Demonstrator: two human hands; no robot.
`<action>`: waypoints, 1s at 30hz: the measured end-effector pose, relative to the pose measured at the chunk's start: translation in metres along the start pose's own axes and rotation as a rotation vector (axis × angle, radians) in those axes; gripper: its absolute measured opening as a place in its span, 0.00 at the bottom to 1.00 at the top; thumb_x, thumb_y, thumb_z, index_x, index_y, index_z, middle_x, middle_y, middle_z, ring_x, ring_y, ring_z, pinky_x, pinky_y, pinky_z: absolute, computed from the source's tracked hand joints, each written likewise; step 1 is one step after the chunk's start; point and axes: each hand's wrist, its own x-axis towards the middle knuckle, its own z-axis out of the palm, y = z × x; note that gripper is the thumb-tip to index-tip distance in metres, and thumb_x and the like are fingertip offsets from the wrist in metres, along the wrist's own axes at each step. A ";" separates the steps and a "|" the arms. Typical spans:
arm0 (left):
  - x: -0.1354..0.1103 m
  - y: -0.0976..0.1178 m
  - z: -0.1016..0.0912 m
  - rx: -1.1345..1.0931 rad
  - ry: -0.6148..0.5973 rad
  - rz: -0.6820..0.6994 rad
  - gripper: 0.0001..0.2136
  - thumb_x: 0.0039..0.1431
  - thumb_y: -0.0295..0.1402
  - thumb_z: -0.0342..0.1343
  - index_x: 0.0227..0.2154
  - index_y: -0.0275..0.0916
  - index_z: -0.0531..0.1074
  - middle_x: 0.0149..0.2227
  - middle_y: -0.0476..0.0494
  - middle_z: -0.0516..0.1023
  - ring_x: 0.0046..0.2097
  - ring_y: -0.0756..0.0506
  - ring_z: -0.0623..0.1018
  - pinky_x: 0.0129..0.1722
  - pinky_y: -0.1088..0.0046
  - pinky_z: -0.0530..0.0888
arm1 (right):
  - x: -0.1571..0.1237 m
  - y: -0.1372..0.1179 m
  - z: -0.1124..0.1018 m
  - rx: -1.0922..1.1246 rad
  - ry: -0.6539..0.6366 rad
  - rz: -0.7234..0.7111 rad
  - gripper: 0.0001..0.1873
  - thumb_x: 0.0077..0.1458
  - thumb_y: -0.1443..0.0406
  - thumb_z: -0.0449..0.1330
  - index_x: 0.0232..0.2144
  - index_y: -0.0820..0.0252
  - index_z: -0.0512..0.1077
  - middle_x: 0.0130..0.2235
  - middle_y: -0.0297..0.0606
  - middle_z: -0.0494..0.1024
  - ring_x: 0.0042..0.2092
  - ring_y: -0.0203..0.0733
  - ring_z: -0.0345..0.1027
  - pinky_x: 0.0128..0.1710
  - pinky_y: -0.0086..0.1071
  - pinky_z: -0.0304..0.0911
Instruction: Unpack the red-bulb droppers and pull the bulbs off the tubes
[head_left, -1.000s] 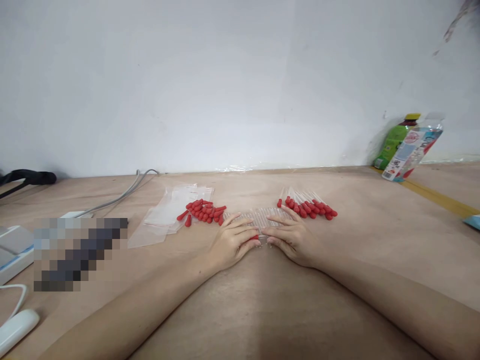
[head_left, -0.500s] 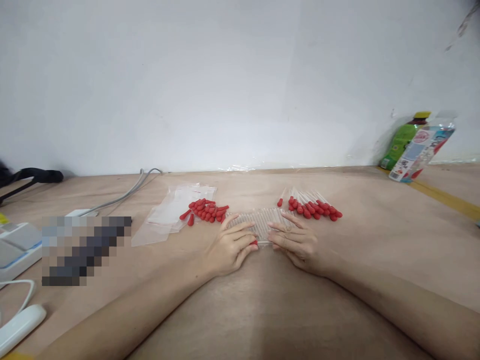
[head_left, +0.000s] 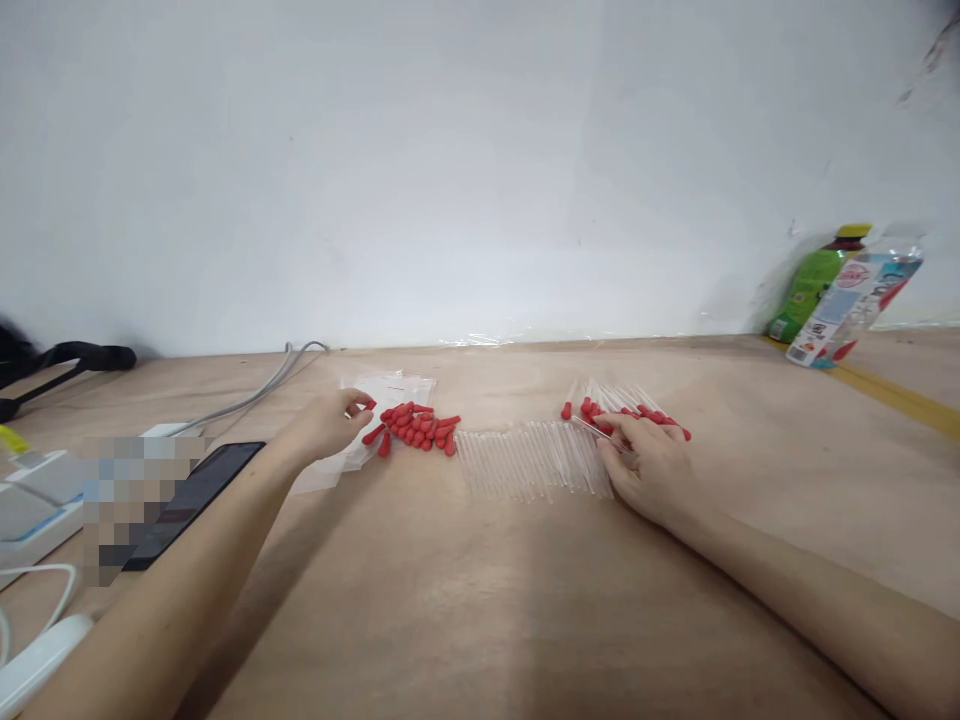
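My left hand [head_left: 334,425] is over the clear plastic bags [head_left: 319,478], with a red rubber bulb [head_left: 370,405] pinched at its fingertips. Just to its right lies a pile of red rubber bulbs [head_left: 420,428]. Thin clear dropper tubes [head_left: 525,462] lie side by side in a row in the middle of the table. My right hand [head_left: 649,465], at the right end of that row, pinches one slender tube [head_left: 589,427] between thumb and fingers. Behind that hand, and partly hidden by it, are several droppers with red bulbs fitted on their tubes [head_left: 622,395].
A phone [head_left: 199,500], a white power strip [head_left: 45,490] and grey cables [head_left: 262,385] occupy the left side. Two drink bottles, one green [head_left: 806,285] and one clear [head_left: 855,300], lean against the wall at the back right. Yellow tape [head_left: 900,400] runs along the right.
My hands have moved apart from the front of the tube row. The left went left and back to the bags beside the bulb pile; the right went right, toward the bulb-fitted droppers.
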 end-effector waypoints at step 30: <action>0.023 0.170 0.100 -0.094 -0.052 0.382 0.10 0.47 0.40 0.54 0.29 0.41 0.73 0.34 0.45 0.75 0.38 0.45 0.73 0.37 0.70 0.68 | 0.000 -0.006 -0.009 0.021 -0.130 -0.079 0.15 0.53 0.54 0.53 0.33 0.56 0.73 0.27 0.33 0.75 0.32 0.38 0.65 0.40 0.37 0.47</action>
